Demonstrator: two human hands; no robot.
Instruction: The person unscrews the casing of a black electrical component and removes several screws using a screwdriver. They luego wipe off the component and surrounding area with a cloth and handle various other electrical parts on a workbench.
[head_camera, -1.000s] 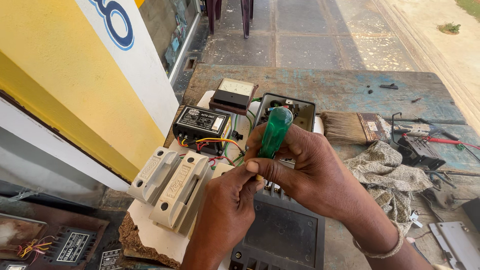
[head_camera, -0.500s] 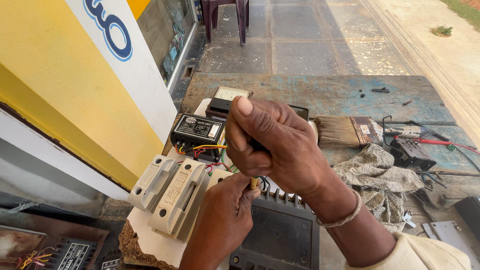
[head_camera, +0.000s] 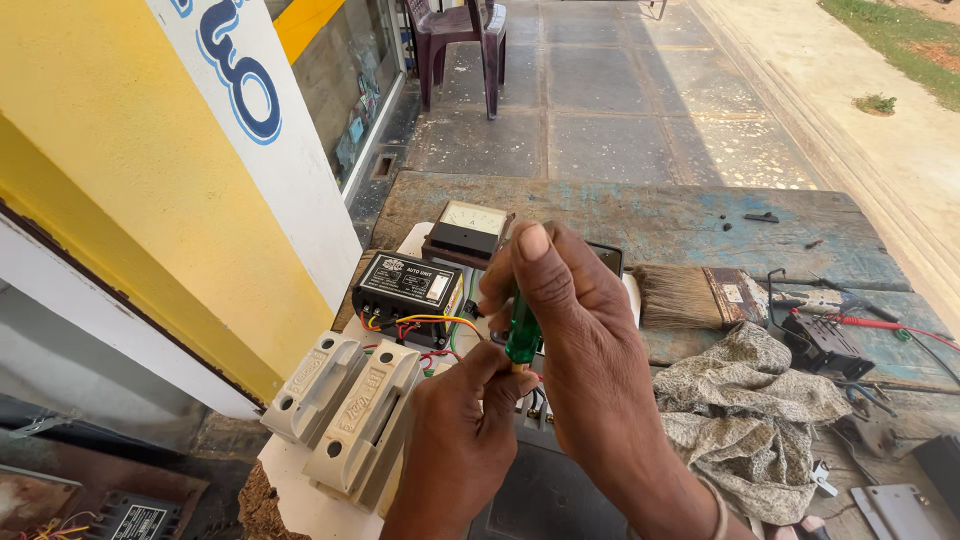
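- My right hand (head_camera: 585, 350) is wrapped around the green-handled screwdriver (head_camera: 522, 335), thumb raised on top and fingers curled over the handle, so only a short stretch of translucent green shows below my palm.
- My left hand (head_camera: 455, 440) comes up from below, and its thumb and forefinger are pinched together right at the screwdriver's lower end; whether they grip the shaft itself or some small part at the tip, I cannot tell.
- The screwdriver's long axis runs nearly upright, leaning a little, handle toward me and up, tip pointing down toward the board (head_camera: 300, 500).
- Taking the screwdriver as the landmark: the black unit with the label (head_camera: 405, 285) sits just to its left and a little beyond, with red and yellow wires (head_camera: 430, 322) curling from it toward the tip.
- The small meter with the pale dial (head_camera: 468, 228) lies beyond the screwdriver, farther across the bench (head_camera: 640, 215).
- The two pale switch housings (head_camera: 345, 410) lie left of it and nearer to me, side by side on the board.
- The dark panel with terminals (head_camera: 545, 490) sits directly beneath the tip, mostly hidden by both hands.
- To the right of the screwdriver lie the paintbrush (head_camera: 690, 297) and, nearer to me, the crumpled grey rag (head_camera: 760, 410).
- Both hands touch the screwdriver, the right along the handle, the left at the working end, so the left is nearer to the panel below.
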